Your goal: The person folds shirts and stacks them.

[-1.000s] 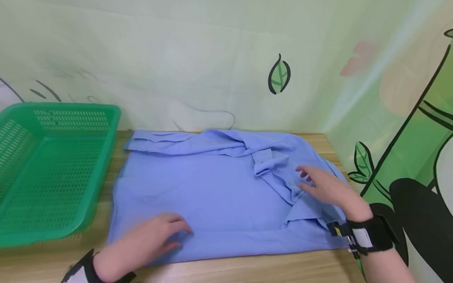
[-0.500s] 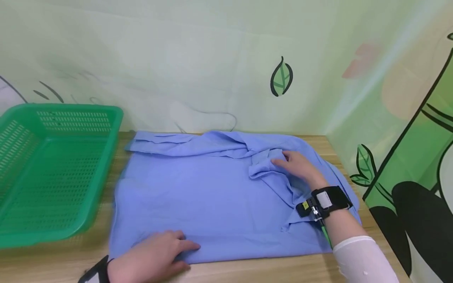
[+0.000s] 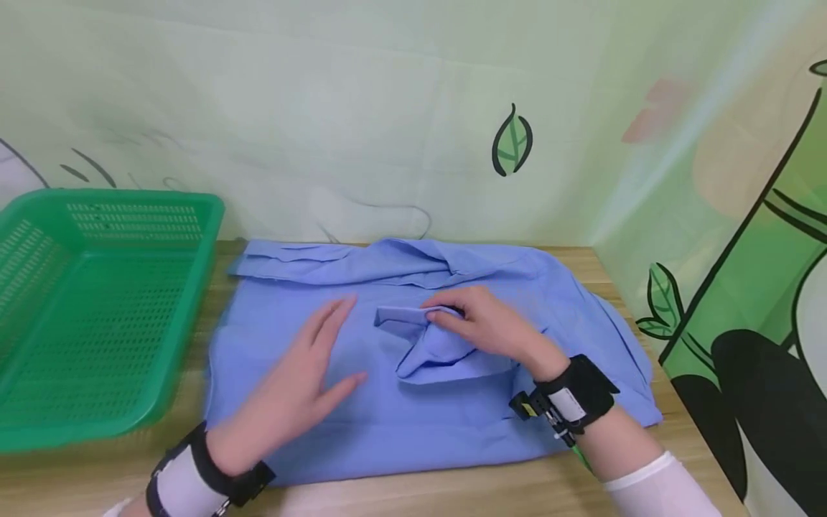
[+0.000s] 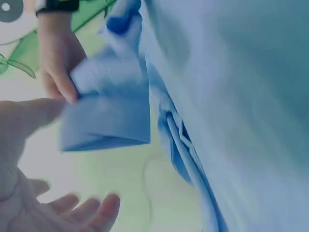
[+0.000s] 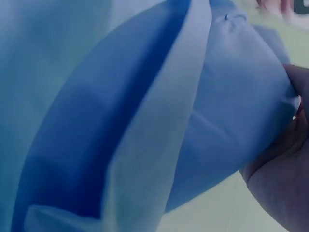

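A blue shirt (image 3: 310,359) lies spread on the table, its far edge bunched in folds. My right hand (image 3: 484,319) pinches the sleeve (image 3: 446,352) near its cuff (image 3: 400,316) and holds it raised above the body of the shirt. In the right wrist view the sleeve (image 5: 231,106) hangs from the thumb and fingers. My left hand (image 3: 304,373) hovers left of the cuff, fingers extended and thumb spread, holding nothing. The left wrist view shows the cuff (image 4: 106,121) a short way from the left fingers (image 4: 104,212).
A green plastic basket (image 3: 164,359) with slotted walls stands on the left of the wooden table (image 3: 452,495). Behind the shirt rises a printed cloth backdrop (image 3: 336,129), which continues along the right side.
My right hand has reached the cuff, taken hold of it and carried the sleeve leftward and up. My left hand has lifted from the shirt's near edge and moved forward, fingers spreading.
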The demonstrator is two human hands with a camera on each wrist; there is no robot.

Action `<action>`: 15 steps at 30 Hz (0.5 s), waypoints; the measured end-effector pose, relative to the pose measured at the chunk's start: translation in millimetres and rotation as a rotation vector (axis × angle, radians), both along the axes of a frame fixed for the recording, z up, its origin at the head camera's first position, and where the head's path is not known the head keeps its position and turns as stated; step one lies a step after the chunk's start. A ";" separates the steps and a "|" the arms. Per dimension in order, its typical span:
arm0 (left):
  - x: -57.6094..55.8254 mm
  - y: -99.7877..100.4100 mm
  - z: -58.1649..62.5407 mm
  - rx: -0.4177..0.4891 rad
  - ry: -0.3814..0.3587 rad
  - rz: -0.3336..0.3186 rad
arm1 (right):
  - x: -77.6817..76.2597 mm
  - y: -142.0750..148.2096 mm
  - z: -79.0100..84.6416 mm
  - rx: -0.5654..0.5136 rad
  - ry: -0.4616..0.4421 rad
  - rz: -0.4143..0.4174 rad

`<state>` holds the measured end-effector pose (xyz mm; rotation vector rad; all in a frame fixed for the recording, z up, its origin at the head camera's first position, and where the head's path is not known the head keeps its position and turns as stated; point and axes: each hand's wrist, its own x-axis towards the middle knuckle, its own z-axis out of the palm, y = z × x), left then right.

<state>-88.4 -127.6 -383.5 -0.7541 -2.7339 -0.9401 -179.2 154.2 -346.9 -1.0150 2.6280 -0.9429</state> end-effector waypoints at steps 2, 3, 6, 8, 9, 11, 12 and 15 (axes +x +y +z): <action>-12.3 2.3 3.1 0.032 -0.012 -0.005 | 6.5 -8.8 -1.0 -0.006 -0.004 0.064; -18.2 2.9 3.5 0.046 -0.034 -0.020 | 9.2 -12.4 -1.7 -0.008 -0.010 0.089; -30.6 1.1 2.3 0.083 -0.129 -0.068 | 13.5 -17.0 -4.6 0.013 -0.014 0.141; -35.3 -3.9 1.9 0.127 -0.175 -0.057 | 14.5 -13.4 -5.2 0.062 -0.024 0.138; -36.4 -7.8 3.2 0.145 -0.199 -0.029 | 14.7 -9.0 -5.7 0.093 -0.021 0.120; -37.4 -16.5 6.5 0.180 -0.215 0.054 | 12.9 4.4 -8.2 0.137 -0.029 0.070; -37.3 -20.9 9.2 0.201 -0.223 0.103 | 11.6 12.9 -10.0 0.161 -0.036 0.035; -36.0 -32.4 16.4 0.251 -0.229 0.251 | 6.7 42.4 -19.0 0.221 -0.026 -0.081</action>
